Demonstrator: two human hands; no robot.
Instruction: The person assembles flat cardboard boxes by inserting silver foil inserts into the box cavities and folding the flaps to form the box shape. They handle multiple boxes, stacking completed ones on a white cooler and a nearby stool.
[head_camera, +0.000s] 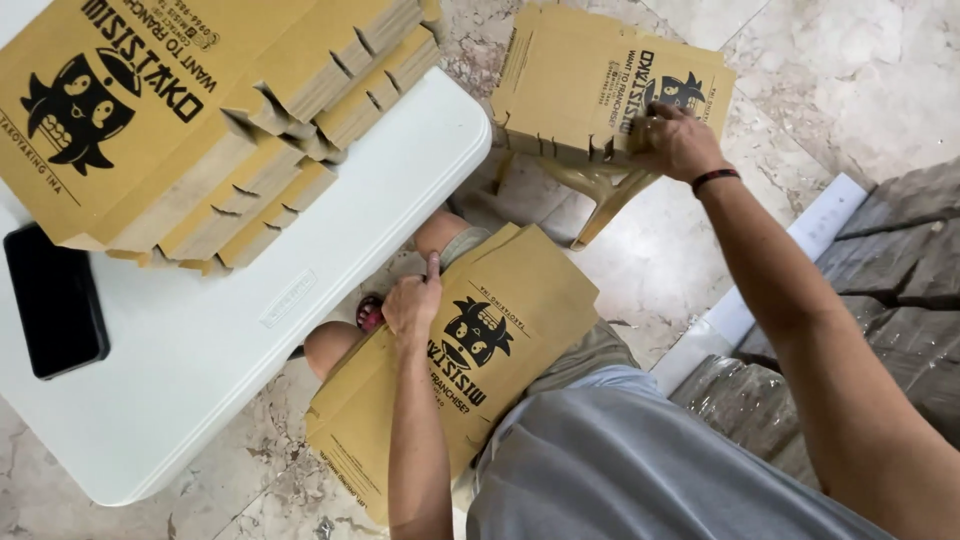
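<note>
Flattened cardboard boxes (480, 340), tan with a black cartoon print, lie as a small pile across the person's lap in the lower middle of the frame. How many sheets the pile holds cannot be told; at least two edges show at its upper end. The left hand (412, 300) rests on the pile's upper left part, its fingers (433, 266) curled down over the top sheet and the thumb lying along it, pressing rather than pinching.

A second stack of the same flat boxes (590, 80) sits at the upper middle of the frame, on a tan plastic stool (600, 190) standing on the marble floor (800, 60). The right hand (680, 140), with a dark band at the wrist, lies on that stack's lower right corner, fingers bent and close together over the edge of the top sheet.

A third, fanned stack of flat boxes (200, 110) fills the upper left, lying on the white counter (380, 200). One black phone (55, 300) lies on the counter at the left edge.

That makes three stacks, one stool, one phone.
</note>
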